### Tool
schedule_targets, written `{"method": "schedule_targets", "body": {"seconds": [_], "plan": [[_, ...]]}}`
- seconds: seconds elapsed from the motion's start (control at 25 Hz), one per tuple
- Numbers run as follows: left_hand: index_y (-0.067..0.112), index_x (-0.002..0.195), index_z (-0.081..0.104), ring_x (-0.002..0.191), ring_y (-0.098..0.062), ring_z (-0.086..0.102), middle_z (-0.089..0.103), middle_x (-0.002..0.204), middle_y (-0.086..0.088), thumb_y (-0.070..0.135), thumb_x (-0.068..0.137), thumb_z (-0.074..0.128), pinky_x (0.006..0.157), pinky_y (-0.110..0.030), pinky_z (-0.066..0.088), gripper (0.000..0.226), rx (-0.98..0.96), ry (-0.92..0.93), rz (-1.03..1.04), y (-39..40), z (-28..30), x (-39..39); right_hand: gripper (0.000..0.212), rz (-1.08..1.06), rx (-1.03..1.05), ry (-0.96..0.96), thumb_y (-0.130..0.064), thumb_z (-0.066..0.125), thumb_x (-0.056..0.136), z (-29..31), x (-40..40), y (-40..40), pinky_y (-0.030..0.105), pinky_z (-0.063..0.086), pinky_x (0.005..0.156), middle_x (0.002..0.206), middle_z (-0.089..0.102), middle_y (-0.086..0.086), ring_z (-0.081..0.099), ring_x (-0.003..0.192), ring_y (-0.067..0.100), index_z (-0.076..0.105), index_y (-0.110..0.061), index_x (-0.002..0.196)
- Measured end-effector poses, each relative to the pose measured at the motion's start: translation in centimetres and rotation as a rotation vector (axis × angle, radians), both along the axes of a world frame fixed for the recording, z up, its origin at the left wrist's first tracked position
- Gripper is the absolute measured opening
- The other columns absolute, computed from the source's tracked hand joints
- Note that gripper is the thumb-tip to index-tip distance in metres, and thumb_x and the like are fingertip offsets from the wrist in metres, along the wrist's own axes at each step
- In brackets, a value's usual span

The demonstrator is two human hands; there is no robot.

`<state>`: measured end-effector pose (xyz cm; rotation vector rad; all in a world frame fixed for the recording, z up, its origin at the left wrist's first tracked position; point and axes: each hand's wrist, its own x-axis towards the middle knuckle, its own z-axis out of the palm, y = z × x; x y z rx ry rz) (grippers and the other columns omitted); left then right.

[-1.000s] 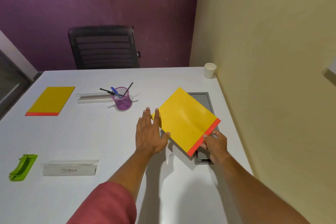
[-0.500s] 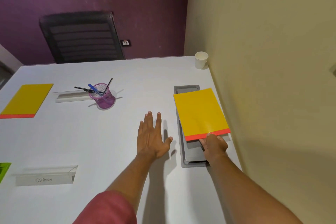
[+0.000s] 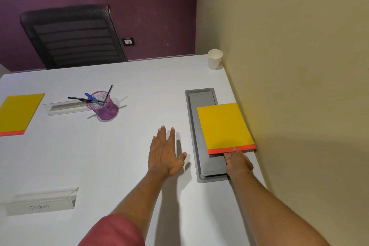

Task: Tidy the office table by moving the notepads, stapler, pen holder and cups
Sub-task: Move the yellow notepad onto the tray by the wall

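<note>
A yellow notepad [image 3: 223,126] with an orange-red edge lies flat against the right wall, partly over the grey cable hatch [image 3: 199,98]. My right hand [image 3: 237,163] touches its near edge; its fingertips are hidden under the pad. My left hand [image 3: 166,153] lies flat on the white table [image 3: 129,146], fingers spread, holding nothing. A second yellow notepad [image 3: 18,113] rests at the far left. The purple mesh pen holder [image 3: 103,107] with pens stands mid-table. A white paper cup [image 3: 215,59] sits in the far right corner. No stapler is in view.
A clear nameplate reading OSTRICH [image 3: 40,201] stands at the near left and another clear plate [image 3: 65,107] lies behind the pen holder. A black mesh chair [image 3: 71,36] stands beyond the far edge. The yellow wall borders the table's right side.
The notepad went from tilted in both hands to lying flat by the wall. My left hand let go and rests on the table. The view shifted right, so the green stapler left the frame.
</note>
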<state>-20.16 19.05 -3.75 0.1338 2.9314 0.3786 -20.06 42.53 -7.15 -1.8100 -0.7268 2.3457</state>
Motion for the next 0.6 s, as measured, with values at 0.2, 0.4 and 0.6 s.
{"method": "schedule_targets", "body": {"seconds": [0.2,0.4,0.6], "plan": [[0.020,0.157,0.000,0.153,-0.027,-0.006,-0.007,0.165,-0.013,0.060,0.090,0.044,0.122,-0.039,0.000,0.090,0.008,-0.013,-0.006,-0.1,0.1,0.0,0.051,0.033,0.056,0.106,-0.010,0.040,0.099,1.5,0.8,-0.5,0.045,0.035,0.115,0.150,0.036,0.029,0.042,0.136,0.040,0.029,0.012,0.144],[0.019,0.157,-0.001,0.153,-0.028,-0.005,-0.006,0.165,-0.015,0.060,0.090,0.044,0.123,-0.041,0.002,0.090,-0.014,-0.017,-0.008,-0.5,0.6,0.3,0.067,0.035,0.025,0.102,-0.037,0.040,0.099,1.8,0.6,-0.2,0.046,0.034,0.115,0.150,0.036,0.028,0.041,0.137,0.040,0.026,0.006,0.148],[0.020,0.156,-0.004,0.153,-0.028,-0.006,-0.009,0.164,-0.014,0.062,0.089,0.045,0.123,-0.040,0.000,0.093,-0.021,-0.015,0.024,-1.7,1.3,1.3,0.067,0.268,0.260,-0.161,-0.053,0.050,0.090,2.5,0.6,-0.8,0.046,0.044,0.105,0.131,0.059,0.023,0.058,0.119,0.036,0.051,0.001,0.129]]}}
